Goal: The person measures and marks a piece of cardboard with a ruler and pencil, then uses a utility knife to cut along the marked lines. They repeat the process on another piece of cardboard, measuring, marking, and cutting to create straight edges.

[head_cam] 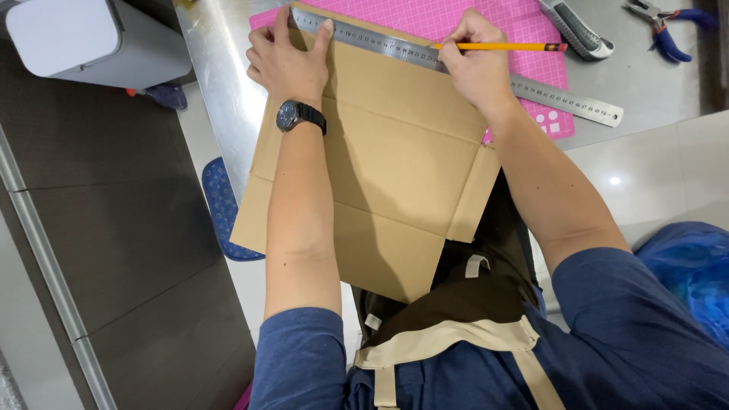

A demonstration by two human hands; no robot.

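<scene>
We see a flattened cardboard box (387, 167) lying partly on the metal surface (220, 68) and partly hanging over its near edge toward the person's lap. Its far end, at 12 o'clock, overlaps a pink cutting mat (524, 30) with a fine grid.

Across the top of the cardboard lies a steel ruler (456, 68), running aslant from about 11 o'clock down to 3 o'clock, where its end passes beyond the mat onto bare metal.

The left hand (287, 61), with a dark wristwatch (292, 115) on its wrist, lies flat on the cardboard at 11 o'clock, its fingers spread and its fingertips pressing on the ruler's near end; it grasps nothing, only bears down.

The right hand (474, 64) sits at about 1 o'clock, its grip closed around a yellow pencil (497, 46). The pencil lies nearly level, with its red end toward 3 o'clock and its tip toward the ruler's edge, just at the cardboard; we cannot tell whether the tip actually touches.

Farther off at 2 o'clock, well apart from the hands, rest a grey utility knife (581, 30) and blue-handled pliers (668, 30). At 10 o'clock, off the surface, stands a white bin (76, 38). A blue plastic bag (691, 266) lies on the floor at 4 o'clock.
</scene>
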